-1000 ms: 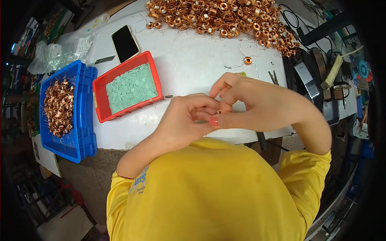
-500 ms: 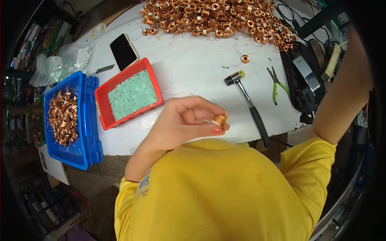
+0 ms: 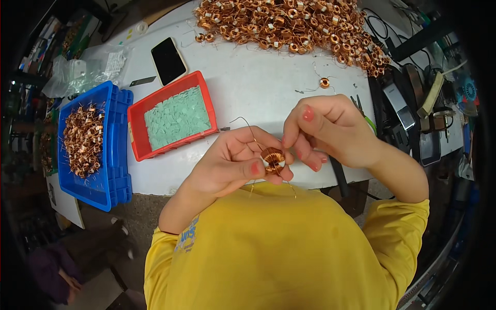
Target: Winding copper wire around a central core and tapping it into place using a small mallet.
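A ring-shaped copper wire coil (image 3: 273,160) with loose wire ends is pinched between the thumb and fingers of my left hand (image 3: 230,163), just in front of my yellow shirt. One bent lead sticks up over the fingers, and thinner ends hang below. Close by on the right is my right hand (image 3: 333,129), its fingers curled and the thumb pressed toward the index finger. Whether a thin wire lies in that grip is too small to tell. Under the right hand lies a hammer (image 3: 339,175), with only its black handle showing. Green-handled pliers (image 3: 370,124) are partly hidden behind that hand.
A big heap of copper coils (image 3: 289,23) covers the table's far side; one coil (image 3: 324,82) lies apart. At left are a red bin (image 3: 135,135) of pale green chips, a blue crate (image 3: 120,150) of coils and a phone (image 3: 169,61). Another person's hand (image 3: 70,281) shows lower left.
My right hand has come from the far right edge in beside the coil. The coil in my left hand has turned, so its open ring face shows. The view has shifted slightly.
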`<state>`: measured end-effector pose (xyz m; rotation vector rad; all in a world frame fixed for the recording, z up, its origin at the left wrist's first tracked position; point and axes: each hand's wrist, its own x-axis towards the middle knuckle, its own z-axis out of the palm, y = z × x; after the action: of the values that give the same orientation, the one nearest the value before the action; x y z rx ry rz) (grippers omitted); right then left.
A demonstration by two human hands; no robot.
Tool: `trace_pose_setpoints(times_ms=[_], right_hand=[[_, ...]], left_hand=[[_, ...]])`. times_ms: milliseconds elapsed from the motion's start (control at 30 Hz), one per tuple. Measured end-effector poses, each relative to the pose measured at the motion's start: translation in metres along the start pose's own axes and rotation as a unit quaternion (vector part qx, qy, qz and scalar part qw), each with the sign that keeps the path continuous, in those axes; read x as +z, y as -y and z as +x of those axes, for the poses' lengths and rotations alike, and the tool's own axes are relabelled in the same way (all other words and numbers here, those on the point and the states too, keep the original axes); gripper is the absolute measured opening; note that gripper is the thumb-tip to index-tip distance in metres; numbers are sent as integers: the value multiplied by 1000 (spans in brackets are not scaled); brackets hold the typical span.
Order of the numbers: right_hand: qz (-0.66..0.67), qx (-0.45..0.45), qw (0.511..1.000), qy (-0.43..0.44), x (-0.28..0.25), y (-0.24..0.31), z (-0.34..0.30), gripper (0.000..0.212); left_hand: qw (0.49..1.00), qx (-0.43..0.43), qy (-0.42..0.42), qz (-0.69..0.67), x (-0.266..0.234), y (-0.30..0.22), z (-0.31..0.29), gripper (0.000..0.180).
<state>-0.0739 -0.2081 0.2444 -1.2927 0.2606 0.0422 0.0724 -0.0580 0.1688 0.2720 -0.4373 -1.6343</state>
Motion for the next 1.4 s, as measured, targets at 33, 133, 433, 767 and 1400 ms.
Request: trace_pose_setpoints(times_ms=[33,133,433,767,1400], right_hand=[[-21,-20,999,-27,3,-2,-2,12],[-61,-60,993,-79,8,-4,-5,18],[-357,-296,886,-29,7,2,5,18],[173,104,978,50,-5,-33,34,35],[-472,-286,825,-117,41,1,35,24]], left_hand=[[1000,2,-10,15,0,1,0,32],[998,6,-30,46,0,4,0,32],[999,-40,-4,30,-4,13,-1,26],[996,-83,12,31,-4,2,-5,30],[964,240,-92,75,17,-45,-33,41]])
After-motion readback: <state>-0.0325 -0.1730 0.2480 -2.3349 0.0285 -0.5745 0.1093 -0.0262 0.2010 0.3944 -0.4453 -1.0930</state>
